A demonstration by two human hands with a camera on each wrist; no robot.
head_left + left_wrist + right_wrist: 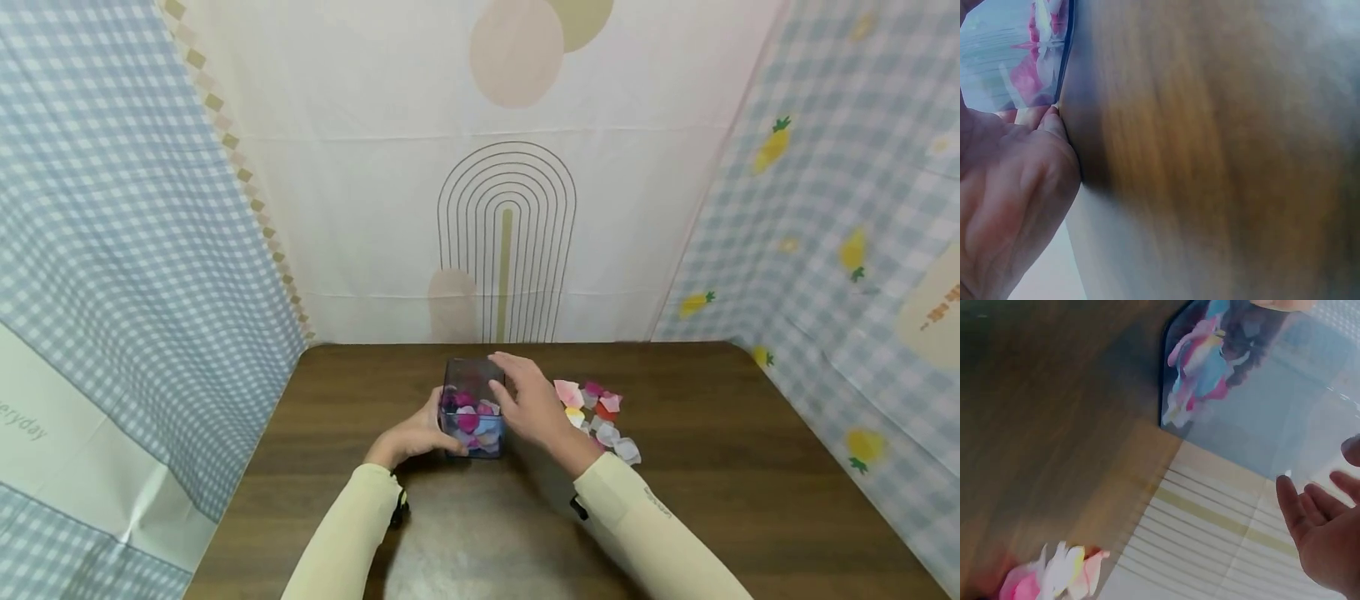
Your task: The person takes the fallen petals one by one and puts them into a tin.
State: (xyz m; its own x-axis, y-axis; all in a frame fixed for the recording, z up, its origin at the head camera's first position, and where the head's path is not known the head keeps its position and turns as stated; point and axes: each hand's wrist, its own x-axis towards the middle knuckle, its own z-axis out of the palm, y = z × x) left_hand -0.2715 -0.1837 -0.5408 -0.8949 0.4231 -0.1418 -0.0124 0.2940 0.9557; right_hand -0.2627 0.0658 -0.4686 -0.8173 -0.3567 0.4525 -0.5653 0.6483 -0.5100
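Observation:
A see-through bluish plastic box (474,429) stands on the table, partly filled with pink, purple, white and blue artificial petals (467,419). My left hand (417,432) grips its left side, thumb across the lower front and fingers behind. In the left wrist view, the palm (1016,181) lies against the box's wall (997,69). My right hand (528,400) is at the box's upper right edge, fingers extended and slightly bent, holding nothing. The right wrist view has those fingertips (1284,487) right at the rim, with petals (1200,369) gathered toward the box's bottom.
Loose petals (606,429) in pink, white, red and yellow lie scattered right of the box, partly behind my right forearm. The brown wooden table (720,467) ends at a white patterned cloth (360,208), and checked cloths hang on both sides.

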